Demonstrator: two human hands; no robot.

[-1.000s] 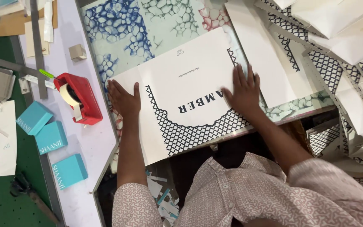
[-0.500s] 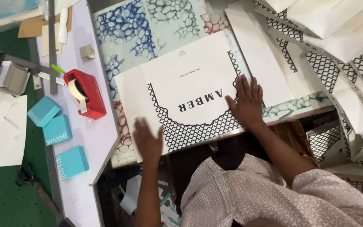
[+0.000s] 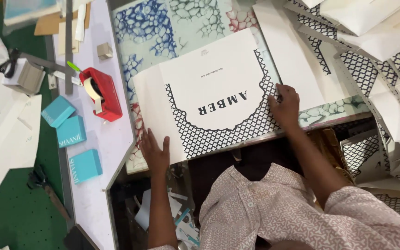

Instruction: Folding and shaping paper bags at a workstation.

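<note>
A large white card sheet [image 3: 209,74] with a black lattice border and dark lettering lies flat on a patterned table top [image 3: 163,28]. My left hand [image 3: 155,153] rests flat with fingers apart at the sheet's near left corner, touching its edge. At the sheet's right edge, on the lattice border, my right hand [image 3: 283,105] presses down with its fingers curled. Neither hand lifts the sheet.
A red tape dispenser [image 3: 102,94] and three teal boxes [image 3: 71,132] sit on the white side counter to the left. A heap of white and lattice-printed folded cards [image 3: 376,55] fills the right side. Scissors [image 3: 47,187] lie on the green floor mat.
My left hand came up from below the table edge to the sheet's near left corner. The right hand slid rightward to the sheet's right edge. The sheet shifted slightly.
</note>
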